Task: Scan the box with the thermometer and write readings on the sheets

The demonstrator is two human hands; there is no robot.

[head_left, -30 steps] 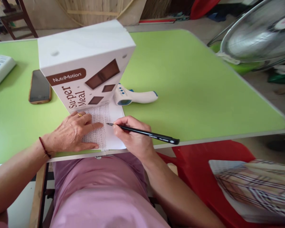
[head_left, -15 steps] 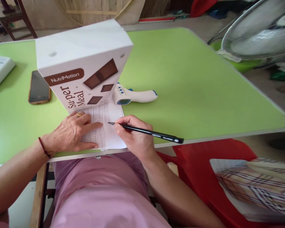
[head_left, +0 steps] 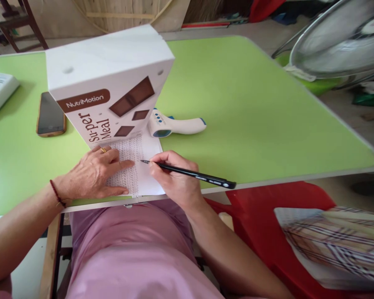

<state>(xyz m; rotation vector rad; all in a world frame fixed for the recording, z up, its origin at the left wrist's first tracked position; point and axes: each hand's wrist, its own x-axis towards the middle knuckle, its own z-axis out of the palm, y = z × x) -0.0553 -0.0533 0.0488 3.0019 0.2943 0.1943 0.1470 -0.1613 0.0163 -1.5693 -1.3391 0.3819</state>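
A sheet of paper covered on its left part with rows of small writing lies at the table's near edge. My left hand rests flat on it, fingers apart, the index finger pointing at the written rows. In my right hand a black pen is pinched, its tip at the paper just right of the left index fingertip. Behind the paper stands a white NutriMotion box, covering the sheet's far end. A white and blue infrared thermometer lies beside the box, by the paper's far right corner.
On the green table a phone lies left of the box, with a small white box farther left. A red chair holding plaid cloth stands at right. A fan is at the far right.
The pen's rear end has swung slightly left and my right hand has shifted a little. My left hand and the paper stay in place.
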